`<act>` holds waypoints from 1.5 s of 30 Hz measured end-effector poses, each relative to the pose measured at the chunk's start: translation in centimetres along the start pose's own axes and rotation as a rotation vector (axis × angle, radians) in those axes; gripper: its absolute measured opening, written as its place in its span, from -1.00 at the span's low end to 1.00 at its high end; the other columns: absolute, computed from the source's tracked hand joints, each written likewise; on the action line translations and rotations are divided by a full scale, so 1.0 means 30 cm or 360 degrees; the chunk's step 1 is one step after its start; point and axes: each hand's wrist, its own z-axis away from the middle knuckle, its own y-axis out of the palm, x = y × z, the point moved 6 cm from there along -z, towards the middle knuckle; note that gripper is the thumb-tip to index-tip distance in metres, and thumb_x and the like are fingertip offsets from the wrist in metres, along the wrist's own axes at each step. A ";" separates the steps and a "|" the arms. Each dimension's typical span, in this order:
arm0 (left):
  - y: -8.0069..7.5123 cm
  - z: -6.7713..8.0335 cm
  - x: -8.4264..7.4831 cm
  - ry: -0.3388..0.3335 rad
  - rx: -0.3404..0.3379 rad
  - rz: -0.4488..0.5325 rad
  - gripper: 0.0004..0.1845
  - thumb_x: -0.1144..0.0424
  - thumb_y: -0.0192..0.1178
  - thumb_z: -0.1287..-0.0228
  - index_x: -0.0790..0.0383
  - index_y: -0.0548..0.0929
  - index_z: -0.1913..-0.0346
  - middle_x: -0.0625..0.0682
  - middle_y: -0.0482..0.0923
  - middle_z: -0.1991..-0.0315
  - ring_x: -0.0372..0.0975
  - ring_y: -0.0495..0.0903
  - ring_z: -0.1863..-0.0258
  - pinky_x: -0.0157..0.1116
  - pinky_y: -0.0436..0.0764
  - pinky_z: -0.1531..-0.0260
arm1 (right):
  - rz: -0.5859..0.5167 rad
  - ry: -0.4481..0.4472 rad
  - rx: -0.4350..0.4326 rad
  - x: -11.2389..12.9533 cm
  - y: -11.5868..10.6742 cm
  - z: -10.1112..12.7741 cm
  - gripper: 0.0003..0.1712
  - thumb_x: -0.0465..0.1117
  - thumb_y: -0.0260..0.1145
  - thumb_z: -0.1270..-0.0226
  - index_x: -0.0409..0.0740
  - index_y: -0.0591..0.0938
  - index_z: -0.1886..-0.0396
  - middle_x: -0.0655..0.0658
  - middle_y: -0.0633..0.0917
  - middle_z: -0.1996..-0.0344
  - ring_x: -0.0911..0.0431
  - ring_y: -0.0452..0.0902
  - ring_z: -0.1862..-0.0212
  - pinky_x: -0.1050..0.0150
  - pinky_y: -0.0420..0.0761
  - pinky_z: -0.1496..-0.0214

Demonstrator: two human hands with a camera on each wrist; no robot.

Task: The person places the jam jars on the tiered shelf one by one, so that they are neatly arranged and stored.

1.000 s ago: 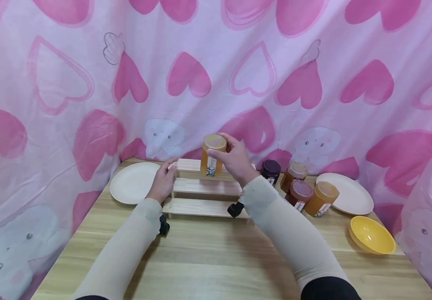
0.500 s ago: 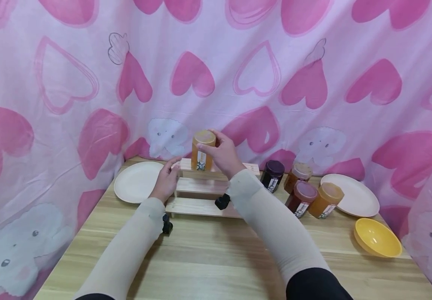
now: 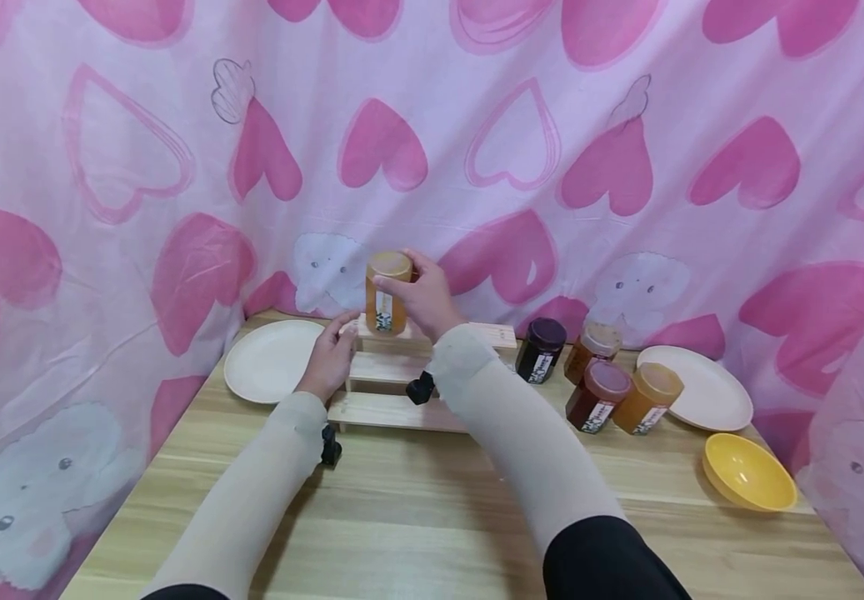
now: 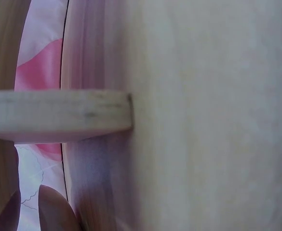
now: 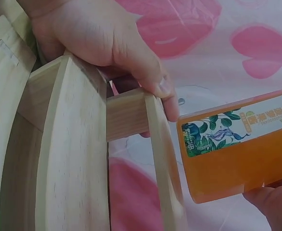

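My right hand (image 3: pixel 432 298) holds a jar of amber honey (image 3: pixel 385 287) by its upper part, thumb in front. The jar is upright at the left end of the top step of a three-tier wooden rack (image 3: pixel 402 414). In the right wrist view the jar's base (image 5: pixel 191 159) is right by the top board's edge, and its label has green leaves. My left hand (image 3: pixel 329 360) grips the rack's upper left end; the right wrist view shows its thumb (image 5: pixel 164 86) on the top board's edge. In the left wrist view, fingertips (image 4: pixel 56 211) show below a wooden strut (image 4: pixel 59 115).
Right of the rack stand a dark jar (image 3: pixel 540 350), a light-lidded amber jar (image 3: pixel 592 343), a red jar (image 3: pixel 598 396) and another honey jar (image 3: pixel 649 398). White plates lie at left (image 3: pixel 270 362) and right (image 3: pixel 709 392). A yellow bowl (image 3: pixel 750 471) sits near the table's right edge.
My right hand has carried the honey jar leftward along the top step to its left end, beside my left hand. The left hand keeps its place on the rack.
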 end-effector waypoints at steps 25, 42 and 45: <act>0.017 -0.011 -0.007 -0.0005 0.0020 0.0033 -0.52 0.11 -0.11 -0.75 0.08 0.37 -0.58 -0.15 0.29 0.57 -0.33 0.26 0.60 -0.38 0.35 0.52 | 0.0092 0.0133 -0.0016 -0.027 -0.036 0.019 0.07 0.04 0.65 -0.22 0.05 0.32 -0.65 -0.09 0.51 -0.45 0.00 0.49 -0.39 0.06 0.58 -0.38; 0.004 0.004 -0.023 -0.0043 0.0016 0.0044 -0.51 0.16 -0.12 -0.75 0.10 0.35 -0.60 -0.06 0.35 0.52 -0.32 0.28 0.60 -0.36 0.35 0.53 | 0.0184 0.0004 -0.0047 0.033 -0.247 0.127 -0.08 0.06 0.60 -0.30 0.02 0.42 -0.57 -0.08 0.56 -0.41 -0.05 0.44 -0.48 0.10 0.44 -0.52; 0.002 0.009 -0.027 -0.0047 0.0022 0.0048 -0.51 0.16 -0.12 -0.75 0.11 0.34 -0.60 -0.06 0.34 0.52 -0.33 0.28 0.60 -0.37 0.35 0.53 | 0.0187 0.0025 -0.0032 0.034 -0.298 0.165 -0.13 0.04 0.55 -0.36 0.02 0.41 -0.58 -0.07 0.53 -0.44 -0.06 0.38 -0.52 0.04 0.39 -0.56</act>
